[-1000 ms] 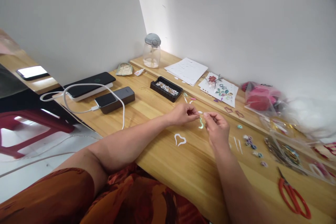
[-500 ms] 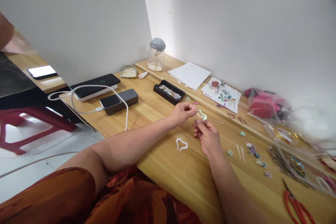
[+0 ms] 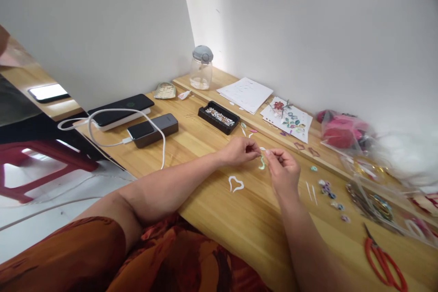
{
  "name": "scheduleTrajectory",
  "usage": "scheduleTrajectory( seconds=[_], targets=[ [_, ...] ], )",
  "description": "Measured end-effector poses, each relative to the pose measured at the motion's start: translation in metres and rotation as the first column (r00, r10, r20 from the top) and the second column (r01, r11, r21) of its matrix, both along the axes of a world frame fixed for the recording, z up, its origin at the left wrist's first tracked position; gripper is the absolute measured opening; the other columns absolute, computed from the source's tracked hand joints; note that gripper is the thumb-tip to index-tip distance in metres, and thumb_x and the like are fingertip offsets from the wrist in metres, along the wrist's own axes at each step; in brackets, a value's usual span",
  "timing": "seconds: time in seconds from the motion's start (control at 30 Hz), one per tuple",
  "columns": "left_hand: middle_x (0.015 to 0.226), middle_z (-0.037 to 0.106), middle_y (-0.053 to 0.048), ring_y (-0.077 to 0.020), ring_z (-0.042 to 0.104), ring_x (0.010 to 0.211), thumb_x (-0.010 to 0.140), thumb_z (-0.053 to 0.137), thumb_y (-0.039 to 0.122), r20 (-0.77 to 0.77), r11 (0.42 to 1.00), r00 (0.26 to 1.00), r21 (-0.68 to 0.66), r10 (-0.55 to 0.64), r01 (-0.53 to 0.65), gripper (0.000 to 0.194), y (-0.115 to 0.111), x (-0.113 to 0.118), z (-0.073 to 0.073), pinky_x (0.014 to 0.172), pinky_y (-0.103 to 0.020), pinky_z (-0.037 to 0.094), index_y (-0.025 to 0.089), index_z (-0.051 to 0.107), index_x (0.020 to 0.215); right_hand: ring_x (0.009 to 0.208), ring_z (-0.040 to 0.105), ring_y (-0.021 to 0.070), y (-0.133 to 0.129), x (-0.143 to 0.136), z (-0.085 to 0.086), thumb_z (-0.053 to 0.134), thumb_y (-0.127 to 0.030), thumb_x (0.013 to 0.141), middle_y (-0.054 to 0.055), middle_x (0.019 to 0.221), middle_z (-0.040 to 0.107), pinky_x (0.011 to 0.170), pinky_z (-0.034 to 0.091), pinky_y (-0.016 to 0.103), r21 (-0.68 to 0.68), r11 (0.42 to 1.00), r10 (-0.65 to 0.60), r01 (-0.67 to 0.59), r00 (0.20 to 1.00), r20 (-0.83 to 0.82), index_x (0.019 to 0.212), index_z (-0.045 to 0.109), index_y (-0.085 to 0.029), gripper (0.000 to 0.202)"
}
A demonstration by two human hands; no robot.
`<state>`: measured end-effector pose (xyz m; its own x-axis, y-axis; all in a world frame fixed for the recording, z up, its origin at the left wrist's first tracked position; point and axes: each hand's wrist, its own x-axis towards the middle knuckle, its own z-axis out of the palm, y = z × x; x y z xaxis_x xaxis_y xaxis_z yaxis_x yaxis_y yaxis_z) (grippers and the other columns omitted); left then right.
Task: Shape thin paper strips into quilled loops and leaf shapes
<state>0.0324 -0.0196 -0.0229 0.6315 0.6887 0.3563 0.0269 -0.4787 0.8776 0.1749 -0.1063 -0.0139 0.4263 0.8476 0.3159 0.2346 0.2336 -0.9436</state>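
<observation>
My left hand (image 3: pixel 242 151) is closed in a pinch over the table. A wavy pale green strip (image 3: pixel 262 163) hangs just below its fingertips. Close by on the right, my right hand (image 3: pixel 284 169) pinches with thumb and forefinger at the strip's upper end; what exactly lies between these fingers is too small to tell. A small white leaf-shaped piece (image 3: pixel 263 148) shows at the fingertips. On the wood below my left hand lies a white heart-shaped outline (image 3: pixel 236 184), open at its point.
A black tray (image 3: pixel 219 117) of small beads stands behind my hands. Two white sticks (image 3: pixel 311 193), several small beads (image 3: pixel 326 188) and red-handled pliers (image 3: pixel 382 255) lie to the right. Paper sheets (image 3: pixel 245 94) and a clear jar (image 3: pixel 201 68) sit on the back ledge; a power bank (image 3: pixel 166 127) is left.
My right hand has moved up and slightly right, level with my left fingertips. My left hand has lowered a little. The green strip now hangs lower, below the fingertips.
</observation>
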Motion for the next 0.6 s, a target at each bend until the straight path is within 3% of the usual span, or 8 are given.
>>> scheduleTrajectory(
  seconds=[0.17, 0.3, 0.47, 0.6],
  targets=[
    [0.071, 0.063, -0.002, -0.009, 0.051, 0.061, 0.076, 0.069, 0.039, 0.099, 0.97, 0.989, -0.206, -0.114, 0.132, 0.027, -0.002, -0.001, 0.006, 0.06, -0.023, 0.039, 0.012, 0.066, 0.08, 0.044, 0.035, 0.006, 0.009, 0.01, -0.006, 0.08, -0.039, 0.068, -0.005, 0.054, 0.051, 0.041, 0.025, 0.022, -0.058, 0.998, -0.025, 0.013, 0.977, -0.21, 0.073, 0.064, -0.018, 0.026],
    [0.065, 0.059, 0.0, -0.0071, 0.047, 0.057, 0.073, 0.072, 0.043, 0.253, 0.905, 0.967, -0.403, -0.037, 0.14, 0.034, -0.002, 0.001, 0.007, 0.056, -0.022, 0.036, 0.011, 0.064, 0.078, 0.04, 0.035, 0.0047, 0.011, 0.004, -0.012, 0.082, -0.038, 0.061, -0.006, 0.056, 0.055, 0.037, 0.026, 0.02, -0.162, 0.986, -0.014, -0.051, 0.925, -0.379, 0.074, 0.063, -0.019, 0.03],
    [0.062, 0.055, 0.003, -0.0061, 0.045, 0.056, 0.07, 0.073, 0.043, 0.312, 0.862, 0.928, -0.506, 0.205, -0.02, 0.034, 0.001, 0.004, 0.003, 0.054, -0.02, 0.036, 0.013, 0.06, 0.075, 0.045, 0.046, 0.0066, 0.005, -0.014, -0.016, 0.081, -0.04, 0.063, -0.002, 0.061, 0.061, 0.04, 0.035, 0.019, -0.238, 0.961, 0.042, -0.14, 0.925, -0.377, 0.074, 0.063, -0.018, 0.03],
    [0.065, 0.058, 0.002, -0.0072, 0.047, 0.058, 0.072, 0.07, 0.036, 0.276, 0.888, 0.898, -0.407, 0.343, -0.214, 0.025, 0.005, 0.006, -0.003, 0.057, -0.022, 0.039, 0.014, 0.059, 0.072, 0.048, 0.051, 0.0088, 0.0, -0.025, -0.014, 0.076, -0.042, 0.07, 0.001, 0.064, 0.065, 0.044, 0.04, 0.021, -0.248, 0.956, 0.091, -0.156, 0.963, -0.254, 0.074, 0.065, -0.017, 0.028]
  ],
)
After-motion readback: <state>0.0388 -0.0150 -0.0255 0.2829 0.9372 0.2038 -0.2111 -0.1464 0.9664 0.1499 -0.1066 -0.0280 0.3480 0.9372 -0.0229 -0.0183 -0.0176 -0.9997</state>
